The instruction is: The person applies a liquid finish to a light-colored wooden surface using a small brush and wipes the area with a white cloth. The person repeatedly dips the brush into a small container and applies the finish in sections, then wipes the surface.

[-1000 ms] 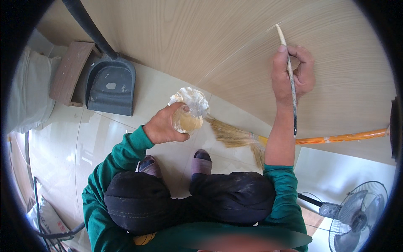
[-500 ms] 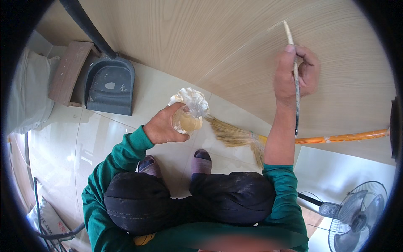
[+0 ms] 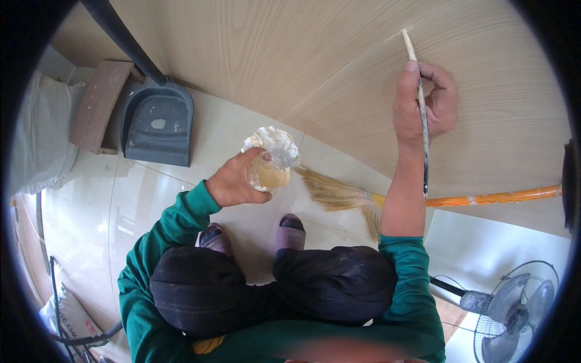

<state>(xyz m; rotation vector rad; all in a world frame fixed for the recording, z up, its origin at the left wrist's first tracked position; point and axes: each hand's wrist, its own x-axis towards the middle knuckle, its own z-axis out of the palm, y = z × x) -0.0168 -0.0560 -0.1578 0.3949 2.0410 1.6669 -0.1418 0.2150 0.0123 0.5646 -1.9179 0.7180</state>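
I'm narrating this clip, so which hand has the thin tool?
The right hand, over the wood-grain panel: it grips the pale-tipped tool. The left hand holds a clear cup instead.

right fingers [image 3: 442, 75] pinch slender tool [image 3: 422, 109]

The left hand [image 3: 233, 181] partly hides the cup [image 3: 270, 175]; the dustpan's handle [image 3: 126, 40] is cropped

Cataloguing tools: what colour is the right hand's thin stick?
The thin stick is cream, turning black lower down; head view.
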